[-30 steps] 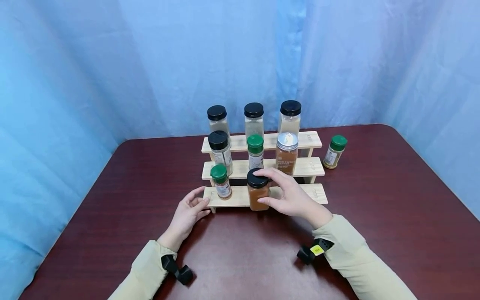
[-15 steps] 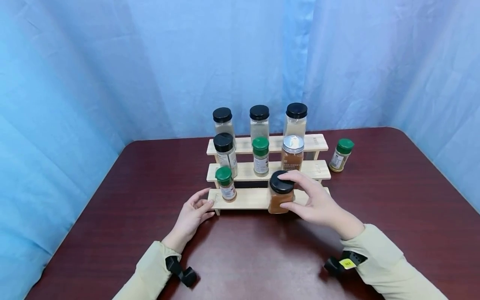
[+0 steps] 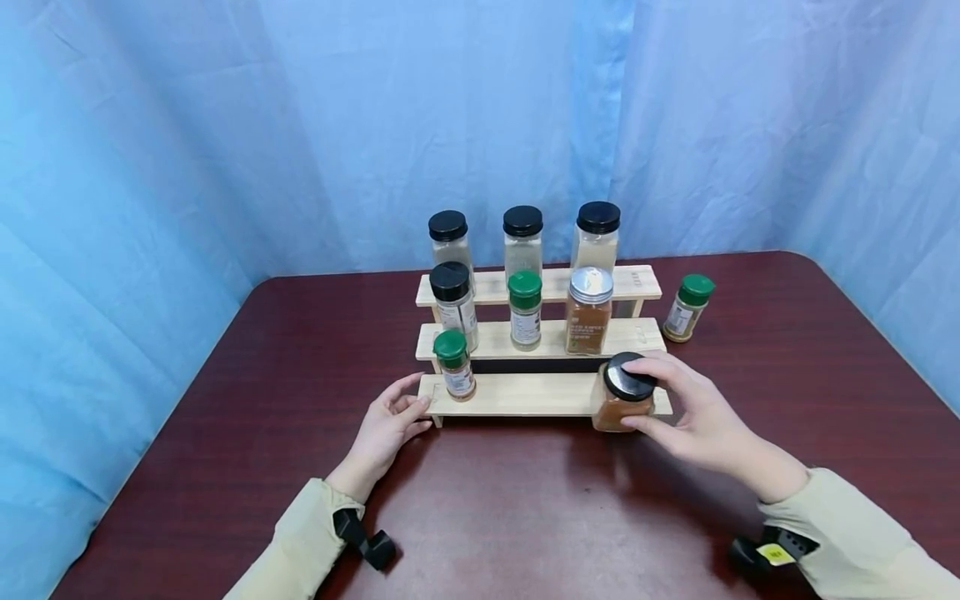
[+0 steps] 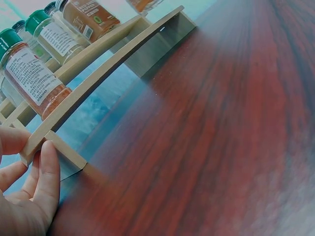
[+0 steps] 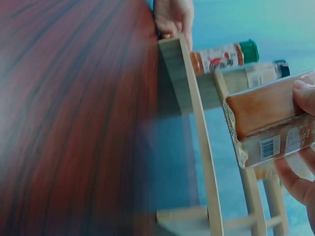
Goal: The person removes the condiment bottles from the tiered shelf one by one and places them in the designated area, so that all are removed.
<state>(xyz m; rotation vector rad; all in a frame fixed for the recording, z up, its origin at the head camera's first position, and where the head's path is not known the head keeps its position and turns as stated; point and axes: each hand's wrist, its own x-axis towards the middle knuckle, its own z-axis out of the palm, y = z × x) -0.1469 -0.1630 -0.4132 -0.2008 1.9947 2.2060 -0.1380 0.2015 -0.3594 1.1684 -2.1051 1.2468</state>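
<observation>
My right hand (image 3: 701, 421) grips a square glass spice jar (image 3: 619, 410) of orange-brown powder with a black lid. It overlaps the right end of the lowest shelf in the head view; in the right wrist view the jar's base shows clear of the shelf. My left hand (image 3: 386, 429) pinches the left end of the three-tier wooden spice rack (image 3: 532, 395), thumb on top and fingers beneath the board. Beside it on that shelf stands a small green-capped spice bottle (image 3: 456, 373). The middle shelf bears a black-capped bottle (image 3: 454, 308), a green-capped bottle (image 3: 525, 317) and a silver-lidded jar (image 3: 588, 321).
Three black-lidded jars, one a pale-filled jar (image 3: 596, 244), stand on the top shelf. Another green-capped bottle (image 3: 686, 312) stands on the dark red table (image 3: 300, 350) right of the rack. A blue curtain (image 3: 375, 125) hangs behind and at both sides.
My right hand has carried the black-lidded jar rightward from the middle of the lowest shelf to its right end. My left hand stays on the rack. The head view has shifted slightly.
</observation>
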